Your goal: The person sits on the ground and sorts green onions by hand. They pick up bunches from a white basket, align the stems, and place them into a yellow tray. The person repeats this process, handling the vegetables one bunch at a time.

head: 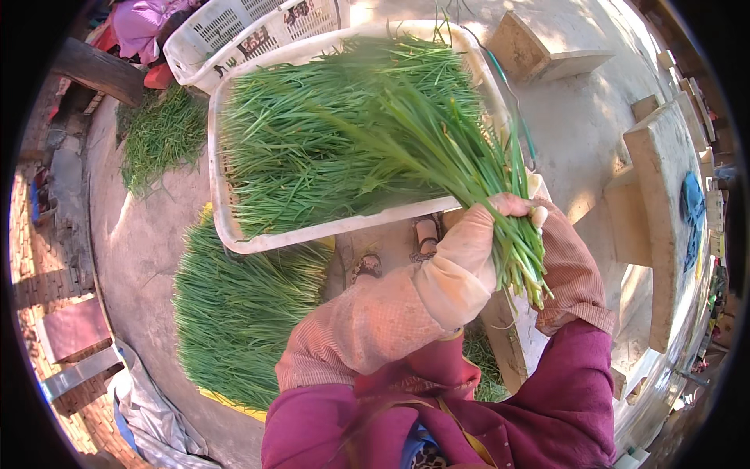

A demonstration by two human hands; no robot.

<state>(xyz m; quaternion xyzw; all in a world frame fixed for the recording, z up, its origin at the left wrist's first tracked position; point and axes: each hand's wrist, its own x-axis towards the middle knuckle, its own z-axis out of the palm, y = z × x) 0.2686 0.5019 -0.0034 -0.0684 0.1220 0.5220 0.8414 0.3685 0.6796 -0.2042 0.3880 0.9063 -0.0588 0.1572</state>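
A loose bunch of long green leaves with pale stem ends, apparently garlic chives (pixel 463 152), is gripped in my left hand (pixel 469 240). Its leaf tips fan up and left over a white plastic crate (pixel 328 225), and the stem ends point down toward my lap. My left hand wears a thin cream glove. Behind the stems is my right hand (pixel 538 189), close against the bunch and mostly hidden, so its grip is unclear. Rows of the same chives (pixel 304 140) fill the crate. Below it, a second thick stack of chives (pixel 246 316) lies on yellow material (pixel 231 404).
Another white crate (pixel 252 38) stands behind the full one, near a person in pink clothing (pixel 137 26). Loose green trimmings (pixel 164 135) lie on the concrete floor (pixel 146 234). Stone benches (pixel 656 223) stand at right, one with a blue cloth (pixel 693 202). Grey sheeting (pixel 152 404) lies lower left.
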